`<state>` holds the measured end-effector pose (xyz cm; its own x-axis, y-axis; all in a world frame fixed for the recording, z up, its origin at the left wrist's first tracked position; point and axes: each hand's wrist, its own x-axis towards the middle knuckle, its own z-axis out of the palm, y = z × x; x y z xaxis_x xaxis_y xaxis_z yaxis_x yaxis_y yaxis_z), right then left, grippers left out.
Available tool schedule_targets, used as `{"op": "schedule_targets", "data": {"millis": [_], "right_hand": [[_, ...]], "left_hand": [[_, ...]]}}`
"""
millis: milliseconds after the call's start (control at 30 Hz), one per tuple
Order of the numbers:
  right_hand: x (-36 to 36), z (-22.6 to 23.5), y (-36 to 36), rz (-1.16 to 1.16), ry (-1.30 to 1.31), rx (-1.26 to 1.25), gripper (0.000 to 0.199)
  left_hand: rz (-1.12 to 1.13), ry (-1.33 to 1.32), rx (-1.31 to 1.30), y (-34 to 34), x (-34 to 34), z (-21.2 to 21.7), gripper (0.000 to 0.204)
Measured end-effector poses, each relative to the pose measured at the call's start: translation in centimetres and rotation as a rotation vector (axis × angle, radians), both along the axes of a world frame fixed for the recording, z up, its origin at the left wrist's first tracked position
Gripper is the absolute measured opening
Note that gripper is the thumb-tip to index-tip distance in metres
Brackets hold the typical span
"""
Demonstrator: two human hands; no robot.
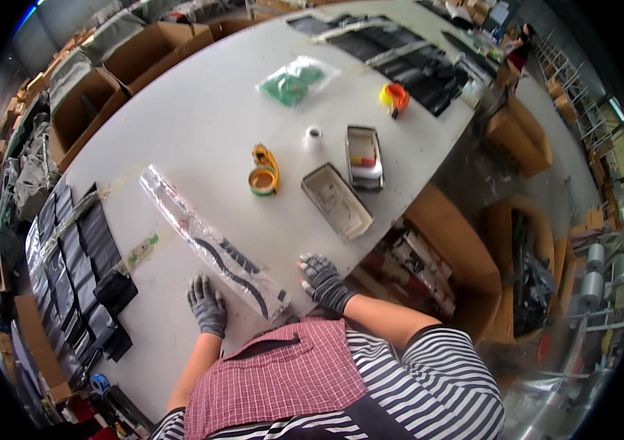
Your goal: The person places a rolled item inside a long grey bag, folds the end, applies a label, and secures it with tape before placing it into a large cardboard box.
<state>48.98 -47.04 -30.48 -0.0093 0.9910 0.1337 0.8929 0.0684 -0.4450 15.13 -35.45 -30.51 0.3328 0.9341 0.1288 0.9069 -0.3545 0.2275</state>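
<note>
Both hands wear grey knit gloves and rest flat on the pale table (202,117), fingers spread, gripping nothing. The left hand (207,306) lies just left of the near end of a long clear plastic sleeve (209,238) with black curved parts inside; the right hand (323,280) lies just right of that same end, not clearly touching it. The sleeve runs diagonally away toward the upper left.

Beyond it stand 2 shallow metal trays: the nearer tray (336,201) looks bare inside (only scuffs show), while the farther tray (364,155) holds a few small items, red, yellow and white. A tape dispenser (263,174) with a tan roll sits left of them, a small white roll (313,137) behind. A clear bag of green pieces (296,81) lies farther off. Open cardboard boxes (88,106) line the table's far left edge, and black flat packets (77,257) are stacked at the left.
</note>
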Motion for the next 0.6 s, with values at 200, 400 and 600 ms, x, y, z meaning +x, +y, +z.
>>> {"op": "schedule_targets", "data": {"millis": [200, 400, 600], "right_hand": [[-0.4, 1.3, 0.5, -0.023, 0.022, -0.02, 0.051], [0.3, 1.4, 0.7, -0.029, 0.105, -0.014, 0.048], [0.7, 1.2, 0.9, -0.002, 0.126, -0.058, 0.047]], "left_hand": [[0.028, 0.069, -0.038, -0.1, 0.4, 0.4, 0.059], [-0.002, 0.091, -0.021, 0.3, 1.0, -0.1, 0.061], [0.003, 0.116, -0.029, 0.4, 1.1, 0.1, 0.062]]}}
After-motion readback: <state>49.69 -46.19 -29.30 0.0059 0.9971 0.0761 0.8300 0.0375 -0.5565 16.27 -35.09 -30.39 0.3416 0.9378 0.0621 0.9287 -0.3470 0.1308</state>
